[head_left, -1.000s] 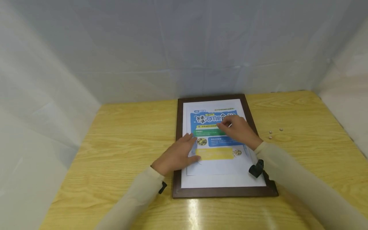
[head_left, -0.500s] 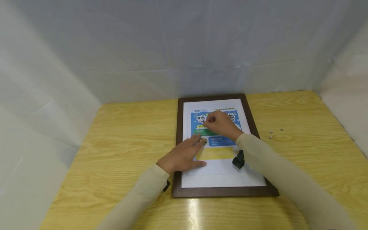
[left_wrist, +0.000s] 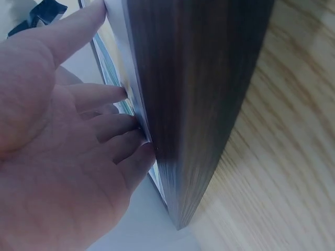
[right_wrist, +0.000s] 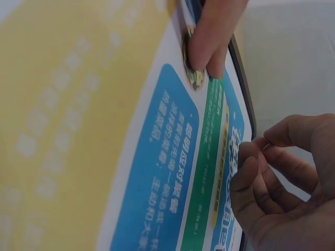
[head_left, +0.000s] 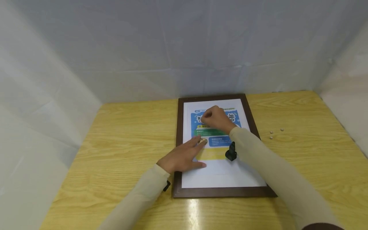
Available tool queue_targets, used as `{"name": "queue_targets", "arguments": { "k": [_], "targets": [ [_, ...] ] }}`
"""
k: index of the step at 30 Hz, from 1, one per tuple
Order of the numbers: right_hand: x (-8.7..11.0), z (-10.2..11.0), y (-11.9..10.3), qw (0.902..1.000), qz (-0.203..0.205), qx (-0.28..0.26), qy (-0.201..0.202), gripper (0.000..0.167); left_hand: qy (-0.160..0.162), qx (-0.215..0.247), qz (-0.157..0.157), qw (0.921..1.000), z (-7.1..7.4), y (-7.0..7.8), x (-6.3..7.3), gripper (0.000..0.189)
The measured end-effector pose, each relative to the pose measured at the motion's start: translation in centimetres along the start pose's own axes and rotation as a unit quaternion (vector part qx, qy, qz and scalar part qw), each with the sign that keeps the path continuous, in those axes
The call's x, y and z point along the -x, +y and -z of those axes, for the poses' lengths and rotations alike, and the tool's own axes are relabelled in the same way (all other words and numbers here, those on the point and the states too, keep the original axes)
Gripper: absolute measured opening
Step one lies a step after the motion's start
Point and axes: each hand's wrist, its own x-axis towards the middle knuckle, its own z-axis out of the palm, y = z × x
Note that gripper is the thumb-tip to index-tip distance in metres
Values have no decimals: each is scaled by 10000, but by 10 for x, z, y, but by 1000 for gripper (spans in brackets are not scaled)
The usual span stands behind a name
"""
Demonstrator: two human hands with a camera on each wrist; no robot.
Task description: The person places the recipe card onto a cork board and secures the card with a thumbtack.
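My left hand (head_left: 181, 156) lies flat in the lower middle of the head view, fingers (head_left: 198, 141) straight and spread a little — they press on the left part of the colourful flyer (head_left: 214, 150). The flyer rests on a white sheet inside the dark wooden frame (head_left: 179, 127), which lies on the worktop (head_left: 123, 143) in the centre of the frame. In the left wrist view my fingertips touch the paper right at the inner edge of the frame. Further right and higher, my right hand (head_left: 217, 118) is over the blue title of the flyer, fingers curled together — they pinch something thin and small, a pin (right_wrist: 266, 146) I think, but it is hard to see. At the right, three small silver pins (head_left: 271, 134) lie on the worktop, well apart from the frame.
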Motion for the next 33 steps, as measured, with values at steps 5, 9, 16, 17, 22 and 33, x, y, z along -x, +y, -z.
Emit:
{"name": "queue_targets", "arguments": {
  "k": [5,9,16,17,22,33],
  "targets": [
    [-10,-1,3,9998,-103,-154,100,19,-38,20,-2,10000,2,0,1,83],
    [-17,-3,3,9993,-191,-261,169,20,-48,18,-12,10000,3,1,1,82],
    [-27,-8,-1,9959,-411,-552,583,16,-65,-19,40,10000,3,2,2,82],
    [-28,-9,-2,9950,-444,-612,647,15,-72,-19,49,10000,2,3,2,82],
    [-32,-11,-4,9902,-572,-985,813,12,-123,-1,94,9999,2,4,2,83],
    [-43,-11,-3,9814,-880,-1292,1110,17,-60,-47,-26,10000,3,9,2,82]
  ]
}}
